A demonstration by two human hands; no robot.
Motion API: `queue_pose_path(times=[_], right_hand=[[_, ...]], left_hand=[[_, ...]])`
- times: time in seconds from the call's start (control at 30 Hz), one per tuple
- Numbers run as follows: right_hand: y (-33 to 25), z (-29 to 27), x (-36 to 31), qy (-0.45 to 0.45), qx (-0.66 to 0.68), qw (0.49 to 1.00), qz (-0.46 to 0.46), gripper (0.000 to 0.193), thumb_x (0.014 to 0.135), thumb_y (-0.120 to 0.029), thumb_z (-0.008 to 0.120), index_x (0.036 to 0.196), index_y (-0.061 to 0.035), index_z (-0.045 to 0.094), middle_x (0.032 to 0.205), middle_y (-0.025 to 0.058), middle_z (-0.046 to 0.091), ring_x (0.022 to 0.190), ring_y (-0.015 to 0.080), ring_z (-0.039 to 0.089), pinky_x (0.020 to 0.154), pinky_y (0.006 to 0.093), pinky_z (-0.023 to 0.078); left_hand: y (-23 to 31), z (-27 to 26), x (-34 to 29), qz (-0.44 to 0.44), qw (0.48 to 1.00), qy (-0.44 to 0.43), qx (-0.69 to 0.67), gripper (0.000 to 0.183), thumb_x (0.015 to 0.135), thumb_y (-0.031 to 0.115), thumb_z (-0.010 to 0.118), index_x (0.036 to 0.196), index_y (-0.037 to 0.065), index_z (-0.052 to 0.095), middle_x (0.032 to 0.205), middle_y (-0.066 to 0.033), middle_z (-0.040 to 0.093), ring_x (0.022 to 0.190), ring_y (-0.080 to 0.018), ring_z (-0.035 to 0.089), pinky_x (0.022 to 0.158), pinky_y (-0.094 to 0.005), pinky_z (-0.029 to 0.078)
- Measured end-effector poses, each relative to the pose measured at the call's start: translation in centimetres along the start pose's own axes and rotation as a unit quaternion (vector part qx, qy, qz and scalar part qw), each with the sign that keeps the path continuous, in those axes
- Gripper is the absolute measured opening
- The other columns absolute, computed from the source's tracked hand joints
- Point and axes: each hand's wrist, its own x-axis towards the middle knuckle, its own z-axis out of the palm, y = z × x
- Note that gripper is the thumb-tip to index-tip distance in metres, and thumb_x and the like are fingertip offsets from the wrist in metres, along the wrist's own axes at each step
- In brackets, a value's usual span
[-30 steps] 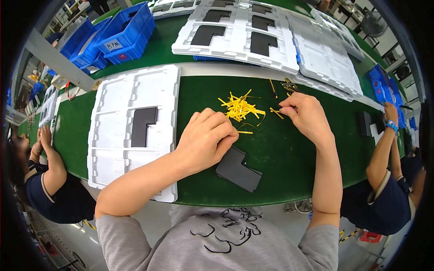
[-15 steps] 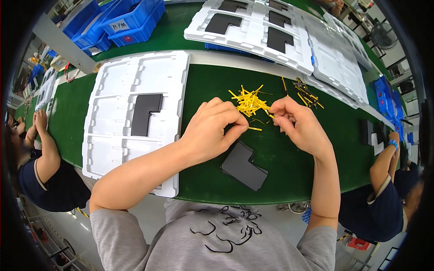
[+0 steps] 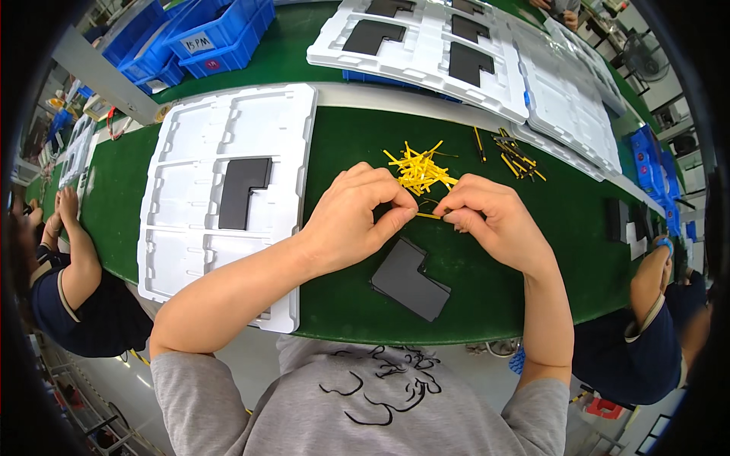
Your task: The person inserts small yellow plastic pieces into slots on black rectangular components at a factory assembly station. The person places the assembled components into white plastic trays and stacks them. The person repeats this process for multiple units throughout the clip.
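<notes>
A short, thin yellow strip point(image 3: 428, 216) is stretched between my hands. My left hand point(image 3: 353, 209) pinches one end between thumb and forefinger. The thumb and fingers of my right hand point(image 3: 490, 220) close on the other end. Just beyond them lies a loose pile of yellow strips point(image 3: 420, 169). Nearer to me, below the held strip, flat black L-shaped pieces point(image 3: 409, 280) rest stacked slightly askew on the green table point(image 3: 342, 304). To the left, a white moulded tray point(image 3: 180, 196) carries one similar black L-shaped piece point(image 3: 242, 196).
Black-and-yellow strips point(image 3: 521, 158) are scattered farther right. White trays point(image 3: 426, 64) with black pieces stand at the back, blue bins point(image 3: 220, 38) at the back left. Co-workers sit at both sides; a person's arm point(image 3: 82, 247) shows at left, another arm point(image 3: 646, 289) at right.
My right hand has moved left and slightly down from beside the pile, and its fingers now meet the free end of the strip. My left hand has stayed nearly still.
</notes>
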Motion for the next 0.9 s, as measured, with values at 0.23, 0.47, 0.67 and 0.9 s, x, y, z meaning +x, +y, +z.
queue_pose_path(times=[0.23,0.47,0.67,0.9], right_hand=[[-0.8,1.1,0.3,-0.011,0.054,0.994,0.091,0.01,0.083,-0.004,0.065,0.093,-0.0001,0.066,0.081,0.0092,0.06,0.07,0.023,0.059,0.062,0.0326,0.047],[-0.6,1.3,0.0,0.005,0.002,0.999,0.047,0.008,0.083,-0.008,0.066,0.087,-0.0002,0.064,0.078,0.0107,0.062,0.07,0.0252,0.06,0.062,0.0337,0.047],[-0.9,1.2,0.2,0.006,-0.029,0.999,0.033,0.009,0.082,-0.007,0.067,0.087,0.0,0.064,0.079,0.0108,0.061,0.068,0.0253,0.059,0.061,0.0331,0.047],[-0.2,1.5,0.1,0.019,0.067,0.996,0.064,0.008,0.083,-0.005,0.067,0.088,0.0007,0.064,0.075,0.0055,0.059,0.059,0.0121,0.053,0.054,0.0267,0.043]], left_hand=[[0.6,-0.3,0.2,-0.025,0.997,-0.012,-0.065,0.009,0.08,0.008,0.07,0.089,0.008,0.068,0.081,-0.0025,0.063,0.081,-0.0198,0.055,0.073,-0.032,0.045],[0.2,0.0,0.1,-0.013,0.998,-0.004,-0.063,0.006,0.08,0.012,0.07,0.082,0.007,0.067,0.078,-0.003,0.064,0.076,-0.0215,0.054,0.073,-0.0327,0.045],[0.4,-0.1,0.1,-0.041,0.995,-0.019,-0.086,0.005,0.08,0.011,0.069,0.082,0.006,0.068,0.076,-0.0036,0.065,0.075,-0.0202,0.055,0.071,-0.0326,0.046],[0.6,-0.2,0.1,-0.103,0.988,-0.035,-0.11,0.005,0.081,0.007,0.068,0.082,0.003,0.065,0.079,-0.002,0.063,0.078,-0.0135,0.053,0.068,-0.0268,0.045]])
